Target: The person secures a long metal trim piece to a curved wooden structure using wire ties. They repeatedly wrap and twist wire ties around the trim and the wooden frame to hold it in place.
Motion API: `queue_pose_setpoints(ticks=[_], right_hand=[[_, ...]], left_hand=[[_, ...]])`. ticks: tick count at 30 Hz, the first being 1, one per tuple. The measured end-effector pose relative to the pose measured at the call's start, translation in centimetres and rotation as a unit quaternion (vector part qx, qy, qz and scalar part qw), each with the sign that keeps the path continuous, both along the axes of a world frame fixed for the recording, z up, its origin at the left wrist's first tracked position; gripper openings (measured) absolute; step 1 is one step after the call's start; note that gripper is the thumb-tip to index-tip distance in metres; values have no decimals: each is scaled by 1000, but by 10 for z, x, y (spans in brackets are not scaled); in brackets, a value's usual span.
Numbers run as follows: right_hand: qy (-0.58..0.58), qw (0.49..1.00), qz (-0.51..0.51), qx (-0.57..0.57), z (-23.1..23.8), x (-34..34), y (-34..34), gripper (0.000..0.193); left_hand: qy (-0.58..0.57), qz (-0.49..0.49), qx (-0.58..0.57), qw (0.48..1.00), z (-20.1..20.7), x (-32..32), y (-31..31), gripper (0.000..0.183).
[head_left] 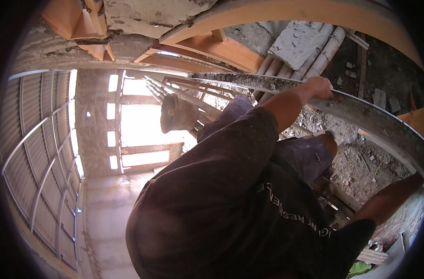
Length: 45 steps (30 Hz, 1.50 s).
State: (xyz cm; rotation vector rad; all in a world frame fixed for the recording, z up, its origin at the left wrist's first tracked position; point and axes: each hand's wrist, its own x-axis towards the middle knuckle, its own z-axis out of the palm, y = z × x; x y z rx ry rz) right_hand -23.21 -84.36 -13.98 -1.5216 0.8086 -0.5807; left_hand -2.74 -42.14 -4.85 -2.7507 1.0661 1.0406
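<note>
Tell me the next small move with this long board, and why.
Probably firm up the hold at the lower end of the board before shifting it. The left hand is closed over its top edge, but the right forearm meets the board at the picture's rim, where the grip cannot be seen. The board is long, crusted with cement, and spans rubble-strewn ground.

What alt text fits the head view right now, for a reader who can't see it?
A person in a dark shirt bends over a long grey mortar-crusted plank, one hand gripping its top edge and the other arm reaching its near end. Below lie a rubble-strewn floor and bundled bamboo poles.
</note>
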Motion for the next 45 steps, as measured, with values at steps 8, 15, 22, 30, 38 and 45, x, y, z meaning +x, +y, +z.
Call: queue_pose_setpoints(ticks=[8, 15, 22, 30, 38, 45], right_hand=[[-1, 1000, 9, -5, 2, 6, -3, 43], [-57, 994, -90, -20, 22, -41, 7, 42], [-146, 972, -182, 8, 31, -53, 18, 42], [-229, 952, -199, 34, 42, -50, 31, 41], [-261, 951, -164, 25, 31, -38, 27, 40], [-258, 946, -181, 71, 39, -35, 27, 40]], left_hand=[[-9, 8, 8, 1000, -4, -1, 0, 58], [33, -23, -91, 995, -5, -1, 8, 54], [81, -43, -27, 995, -4, 22, 0, 49], [-3, -59, -69, 996, -4, 8, 7, 48], [34, -43, -31, 998, 8, 7, -1, 47], [-1, -50, -63, 997, 0, 5, -5, 52]])
